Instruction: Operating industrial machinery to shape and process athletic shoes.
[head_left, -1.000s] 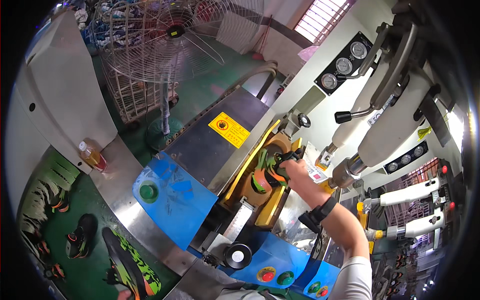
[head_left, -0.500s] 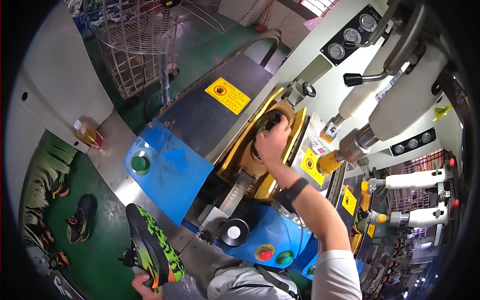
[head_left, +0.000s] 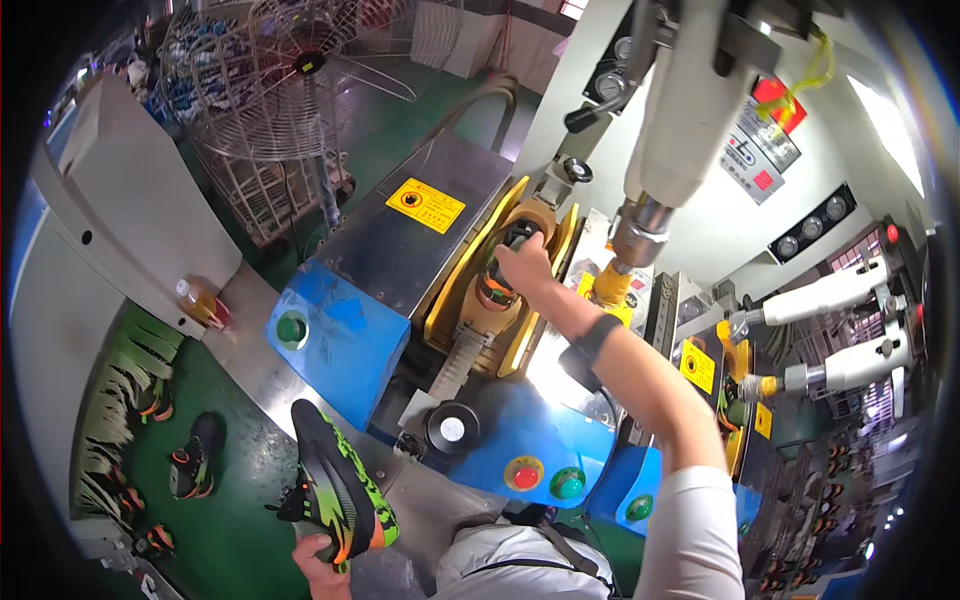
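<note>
Shifted rightward, left hand (head_left: pixel 320 562) holds black-green shoe (head_left: pixel 340 485); right hand (head_left: pixel 524 264) grips cradled shoe (head_left: pixel 494 290).

The right hand (head_left: pixel 524 264) is bare, with a bulky black wristband (head_left: pixel 592 340) behind it and a plain white short sleeve (head_left: pixel 690 530) higher up. Left hand (head_left: pixel 322 566) — bare too. Lower down — a pale grey garment (head_left: pixel 495 556), crossed by a dark strap (head_left: pixel 573 553).

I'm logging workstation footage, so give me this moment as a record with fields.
left hand: holds a black, green and orange shoe
right hand: on a dark shoe with orange trim, in a tan cradle
controls: round red button, round green button, on blue housing
metal ledge: clear bottle with amber liquid
green floor: black sneaker
</note>
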